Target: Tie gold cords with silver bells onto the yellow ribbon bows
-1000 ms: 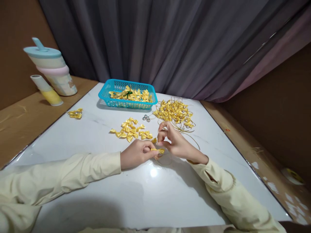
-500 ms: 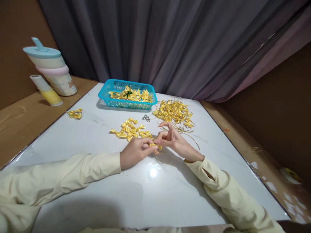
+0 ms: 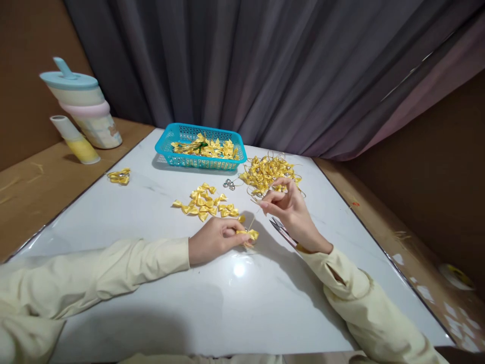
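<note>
Worktop: I look down on a white, glossy tabletop (image 3: 235, 313) with faint grey veining, filling the centre and bottom of my feed; a bright lamp reflection sits just below the hands, and soft shadows spread toward the lower left.
Left hand: the left hand (image 3: 214, 240), mid-frame, pinches a yellow satin bow (image 3: 253, 234) between thumb and fingers, low over the worktop.
Right hand: the right hand (image 3: 286, 210), right of centre, has thumb and forefinger pressed together on what I read as a thin gold cord (image 3: 251, 220), which runs down to the bow.
Snips: thread snips (image 3: 282, 231) show beneath the right hand; I cannot tell whether they are held or lying there.
Bows: loose bows (image 3: 202, 202) are scattered just above the left hand; a heap of corded bows (image 3: 267, 172) lies beyond the right hand, silver beads (image 3: 229, 184) near its left edge.
Basket: a turquoise basket (image 3: 200, 163) at upper centre holds more yellow bows.
Left side: a small yellow bundle (image 3: 119, 176) lies near the table's left edge; a tumbler (image 3: 91, 121) and a white-and-yellow cylinder (image 3: 76, 141) stand on the brown ledge (image 3: 22, 212), upper left.
Room: a dark grey curtain (image 3: 212, 60) hangs across the top, turning mauve at upper right; paper scraps (image 3: 424, 291) dot the brown surface at lower right.
</note>
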A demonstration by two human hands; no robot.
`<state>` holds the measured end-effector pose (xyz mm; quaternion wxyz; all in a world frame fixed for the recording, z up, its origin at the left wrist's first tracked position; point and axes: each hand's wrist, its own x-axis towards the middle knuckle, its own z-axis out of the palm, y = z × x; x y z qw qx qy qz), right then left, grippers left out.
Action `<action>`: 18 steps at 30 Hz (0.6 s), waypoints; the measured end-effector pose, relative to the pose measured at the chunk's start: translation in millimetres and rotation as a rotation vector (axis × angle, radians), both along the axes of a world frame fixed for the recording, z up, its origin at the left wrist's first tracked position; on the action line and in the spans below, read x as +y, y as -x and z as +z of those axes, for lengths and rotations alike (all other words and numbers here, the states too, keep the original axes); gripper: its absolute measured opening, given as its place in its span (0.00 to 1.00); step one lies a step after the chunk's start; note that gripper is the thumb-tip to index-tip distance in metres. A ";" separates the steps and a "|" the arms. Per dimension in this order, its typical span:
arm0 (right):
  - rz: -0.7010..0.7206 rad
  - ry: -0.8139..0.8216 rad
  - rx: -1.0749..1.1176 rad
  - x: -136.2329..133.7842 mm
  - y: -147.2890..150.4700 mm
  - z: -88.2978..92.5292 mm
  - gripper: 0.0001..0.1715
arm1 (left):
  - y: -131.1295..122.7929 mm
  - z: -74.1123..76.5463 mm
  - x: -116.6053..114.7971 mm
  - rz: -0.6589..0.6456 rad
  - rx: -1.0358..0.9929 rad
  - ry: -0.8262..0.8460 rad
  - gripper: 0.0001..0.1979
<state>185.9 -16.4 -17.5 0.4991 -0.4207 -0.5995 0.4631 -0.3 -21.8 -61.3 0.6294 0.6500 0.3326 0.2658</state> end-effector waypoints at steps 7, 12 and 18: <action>-0.252 -0.230 0.062 25.0 -35.2 19.2 0.26 | 0.1 1.7 -5.4 -0.103 0.027 0.083 0.10; -0.468 -0.424 0.136 49.0 -82.4 40.0 0.22 | 2.1 -0.3 -6.3 -0.187 0.085 0.060 0.11; -0.570 -0.412 0.051 63.6 -103.3 26.5 0.25 | 4.7 -5.0 -3.4 -0.239 0.092 0.021 0.13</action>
